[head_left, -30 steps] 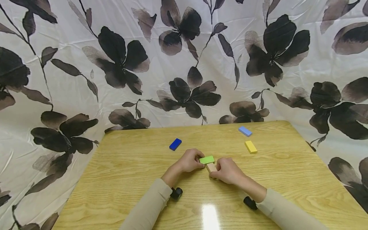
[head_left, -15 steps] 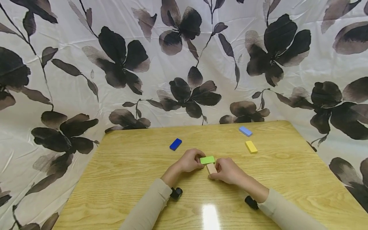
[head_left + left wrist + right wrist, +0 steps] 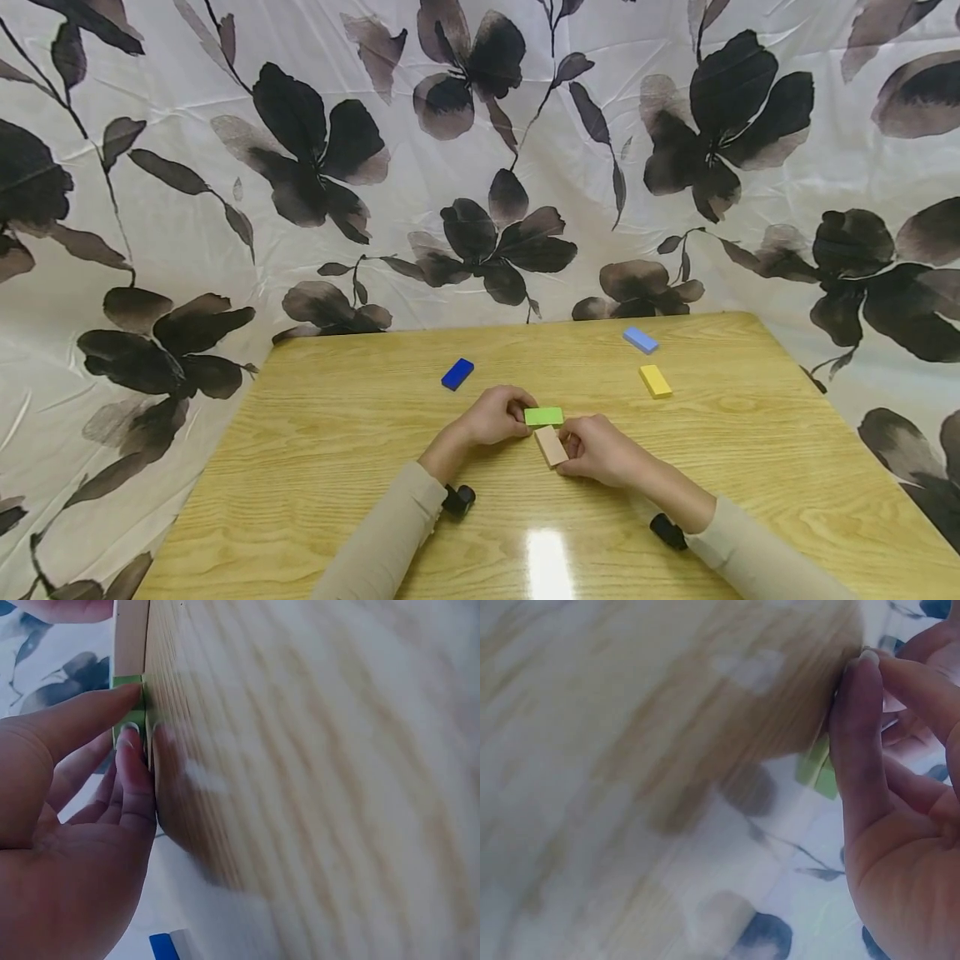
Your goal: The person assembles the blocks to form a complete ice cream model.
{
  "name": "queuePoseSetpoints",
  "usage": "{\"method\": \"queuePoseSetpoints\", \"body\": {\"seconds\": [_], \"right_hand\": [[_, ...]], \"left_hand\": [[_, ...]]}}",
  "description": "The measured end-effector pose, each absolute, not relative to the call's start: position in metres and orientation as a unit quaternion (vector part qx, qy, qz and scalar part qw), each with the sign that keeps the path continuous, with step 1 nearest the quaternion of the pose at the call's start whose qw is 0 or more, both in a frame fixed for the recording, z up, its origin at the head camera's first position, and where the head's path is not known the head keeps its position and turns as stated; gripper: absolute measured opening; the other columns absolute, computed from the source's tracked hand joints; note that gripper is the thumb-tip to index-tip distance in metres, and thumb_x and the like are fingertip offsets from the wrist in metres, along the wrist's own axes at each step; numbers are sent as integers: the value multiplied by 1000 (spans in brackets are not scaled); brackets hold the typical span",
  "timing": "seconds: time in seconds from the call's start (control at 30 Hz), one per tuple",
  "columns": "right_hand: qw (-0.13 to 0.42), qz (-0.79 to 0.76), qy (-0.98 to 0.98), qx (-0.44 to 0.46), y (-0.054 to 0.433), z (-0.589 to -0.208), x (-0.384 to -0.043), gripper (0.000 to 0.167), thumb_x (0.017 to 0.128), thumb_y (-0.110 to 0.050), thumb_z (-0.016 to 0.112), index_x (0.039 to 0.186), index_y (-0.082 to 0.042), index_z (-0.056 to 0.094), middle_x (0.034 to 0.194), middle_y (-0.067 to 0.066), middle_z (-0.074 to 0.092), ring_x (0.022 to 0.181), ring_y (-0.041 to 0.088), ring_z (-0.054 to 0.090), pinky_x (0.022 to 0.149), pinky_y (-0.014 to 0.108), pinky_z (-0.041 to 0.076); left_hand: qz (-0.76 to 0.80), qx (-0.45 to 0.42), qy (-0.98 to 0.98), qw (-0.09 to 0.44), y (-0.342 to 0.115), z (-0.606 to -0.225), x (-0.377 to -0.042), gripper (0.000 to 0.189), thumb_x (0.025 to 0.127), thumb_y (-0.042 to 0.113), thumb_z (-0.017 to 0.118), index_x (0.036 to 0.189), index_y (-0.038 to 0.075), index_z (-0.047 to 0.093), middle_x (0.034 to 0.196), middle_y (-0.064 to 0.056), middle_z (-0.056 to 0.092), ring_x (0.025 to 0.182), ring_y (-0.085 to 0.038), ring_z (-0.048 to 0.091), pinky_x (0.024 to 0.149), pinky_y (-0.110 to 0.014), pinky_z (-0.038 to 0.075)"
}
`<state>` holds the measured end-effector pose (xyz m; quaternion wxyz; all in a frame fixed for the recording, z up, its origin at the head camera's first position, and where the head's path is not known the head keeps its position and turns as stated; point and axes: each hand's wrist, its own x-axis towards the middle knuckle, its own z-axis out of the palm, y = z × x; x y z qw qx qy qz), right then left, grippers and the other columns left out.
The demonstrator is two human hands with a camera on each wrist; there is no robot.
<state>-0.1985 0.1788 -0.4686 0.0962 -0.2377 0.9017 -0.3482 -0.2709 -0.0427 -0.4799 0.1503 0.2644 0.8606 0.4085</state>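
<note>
Left hand (image 3: 495, 417) pinches the green block's (image 3: 543, 416) left end on the table (image 3: 337, 417); right hand (image 3: 600, 450) curls at the tan block (image 3: 551, 447).
In the right wrist view, fingers hide the tan block, so whether they grip it cannot be told; the left wrist view shows its side, cropped, beside the green. The dark blue block (image 3: 457, 374) is cut off there; yellow block (image 3: 656, 382) and light blue block (image 3: 641, 340) show only from the head.

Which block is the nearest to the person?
The beige block, by the right hand. The green block, yellow block, dark blue block and light blue block lie farther.
</note>
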Motion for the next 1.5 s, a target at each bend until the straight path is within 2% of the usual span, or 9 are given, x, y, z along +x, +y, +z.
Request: {"method": "queuePoseSetpoints", "body": {"seconds": [0.27,0.7,1.1,1.5], "right_hand": [[84,-349,905,-227,176,-469,-198,25,83,-16,86,92,-2,67,67,-4,59,53,7,54,52,23,44],[83,-352,909,-207,173,-470,-196,24,83,-14,86,90,-2,66,68,-3,60,55,8,54,54,24,46],[87,-356,906,-211,176,-465,-196,25,83,-13,86,91,0,67,69,-2,61,57,8,55,54,24,46],[106,-365,902,-206,175,-467,-195,23,84,-11,85,93,0,66,69,-2,61,54,8,56,53,24,47]], "left_hand": [[435,256,847,168,-44,-483,-276,34,83,-5,80,116,0,72,82,-3,65,75,-13,58,71,-25,48],[442,246,843,183,-42,-484,-280,35,83,-5,80,117,0,72,83,-3,64,73,-13,57,65,-23,46],[432,249,848,176,-42,-482,-279,36,84,-3,81,119,2,72,83,-2,65,75,-13,58,71,-25,48],[439,254,843,180,-45,-482,-276,37,83,-6,79,119,1,71,85,-5,65,75,-14,57,70,-25,47]]}}
